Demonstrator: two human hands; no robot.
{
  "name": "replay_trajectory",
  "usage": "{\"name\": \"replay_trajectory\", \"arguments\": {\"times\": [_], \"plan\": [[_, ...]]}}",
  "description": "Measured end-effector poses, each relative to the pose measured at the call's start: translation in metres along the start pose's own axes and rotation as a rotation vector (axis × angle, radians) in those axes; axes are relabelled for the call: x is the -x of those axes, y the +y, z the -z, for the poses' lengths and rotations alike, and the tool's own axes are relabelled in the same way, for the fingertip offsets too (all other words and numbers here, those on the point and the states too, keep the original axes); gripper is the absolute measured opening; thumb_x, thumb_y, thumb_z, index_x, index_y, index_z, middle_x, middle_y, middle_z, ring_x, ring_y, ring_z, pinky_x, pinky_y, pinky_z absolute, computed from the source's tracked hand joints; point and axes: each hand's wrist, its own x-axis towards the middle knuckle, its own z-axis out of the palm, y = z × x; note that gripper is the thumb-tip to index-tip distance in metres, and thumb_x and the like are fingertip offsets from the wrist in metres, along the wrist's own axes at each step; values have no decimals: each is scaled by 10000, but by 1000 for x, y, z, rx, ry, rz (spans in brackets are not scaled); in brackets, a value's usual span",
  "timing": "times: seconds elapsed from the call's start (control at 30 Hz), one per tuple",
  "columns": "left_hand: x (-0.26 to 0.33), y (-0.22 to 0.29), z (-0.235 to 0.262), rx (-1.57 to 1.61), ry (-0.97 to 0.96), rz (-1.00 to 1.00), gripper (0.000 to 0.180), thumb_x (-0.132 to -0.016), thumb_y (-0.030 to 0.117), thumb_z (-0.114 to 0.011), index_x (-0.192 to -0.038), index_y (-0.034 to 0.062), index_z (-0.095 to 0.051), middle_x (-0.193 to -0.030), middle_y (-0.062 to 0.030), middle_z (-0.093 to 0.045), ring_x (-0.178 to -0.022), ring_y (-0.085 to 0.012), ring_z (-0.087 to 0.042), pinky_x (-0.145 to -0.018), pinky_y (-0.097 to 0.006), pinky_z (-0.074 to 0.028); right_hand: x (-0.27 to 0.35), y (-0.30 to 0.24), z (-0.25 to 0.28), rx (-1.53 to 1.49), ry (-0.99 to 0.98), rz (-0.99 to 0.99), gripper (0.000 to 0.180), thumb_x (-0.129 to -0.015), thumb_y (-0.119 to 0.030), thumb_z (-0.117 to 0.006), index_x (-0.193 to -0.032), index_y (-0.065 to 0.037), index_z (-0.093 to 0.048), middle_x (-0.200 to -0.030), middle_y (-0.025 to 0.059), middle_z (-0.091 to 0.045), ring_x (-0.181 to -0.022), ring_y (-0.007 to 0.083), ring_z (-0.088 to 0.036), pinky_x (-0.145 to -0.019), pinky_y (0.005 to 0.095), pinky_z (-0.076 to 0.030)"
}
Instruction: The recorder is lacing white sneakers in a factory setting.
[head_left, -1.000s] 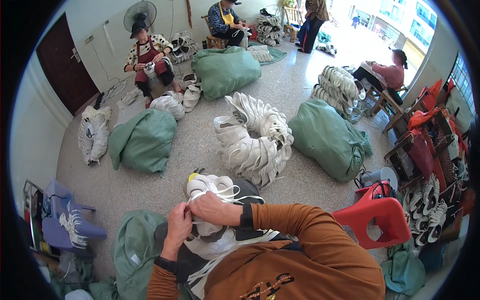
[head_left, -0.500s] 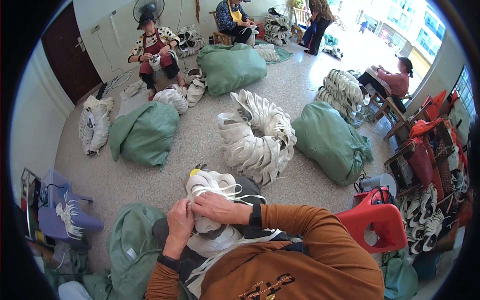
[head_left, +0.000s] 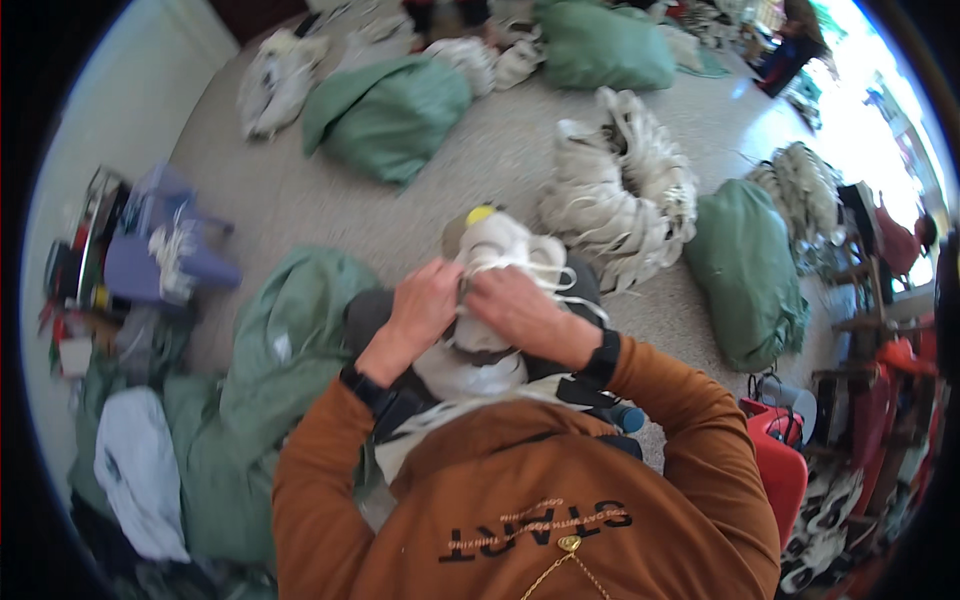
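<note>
A white shoe [head_left: 497, 240] with loose white laces [head_left: 553, 277] rests in front of me over my lap. My left hand [head_left: 427, 298] is closed at the shoe's left side, its fingertips gripping the shoe's edge. Right beside it, my right hand [head_left: 515, 308] reaches across the upper with fingers pinched together, apparently on a lace; the exact pinch point is blurred and partly hidden. The fingertips of both hands nearly meet. Below them lies another white shoe [head_left: 470, 372] on my lap. A yellow round piece [head_left: 480, 214] shows beyond the shoe's far end.
A ring of white shoes [head_left: 610, 205] stands on the floor ahead. Green sacks [head_left: 400, 115] lie around, one [head_left: 745, 270] to the right. A purple chair [head_left: 165, 255] holding white laces stands left, a red stool [head_left: 775, 460] right. Green cloth [head_left: 300, 310] lies by my left side.
My view has tilted downward and swung left, so the surroundings appear higher and farther right. Both hands stay together at the same side of the shoe.
</note>
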Motion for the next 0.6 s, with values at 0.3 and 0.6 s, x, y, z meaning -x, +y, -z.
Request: {"name": "replay_trajectory", "arguments": {"times": [0.3, 0.6], "plan": [[7, -5, -2, 168, -32, 108, 121, -914, 68, -560, -996, 26, -639, -933, -176, -620, -904, -398, -614, -786, -456, -492, 6, -12, -3, -114, 50, -134, 108, -859, -152, -604, -922, -70, -574, -907, 110, -561, -878, 297, -592, -762, 426, -441], [7, -7, 3, 420, -78, 263, 135, -860, 117, -654, -951, 16, -653, -912, -178, -676, -848, -352, -679, -749, -433, -533, -14, -10, -11, 39, -98, -218, 90, -859, -140, -608, -840, -57, -578, -723, 120, -618, -648, 352, -620, -665, 459, -480]]}}
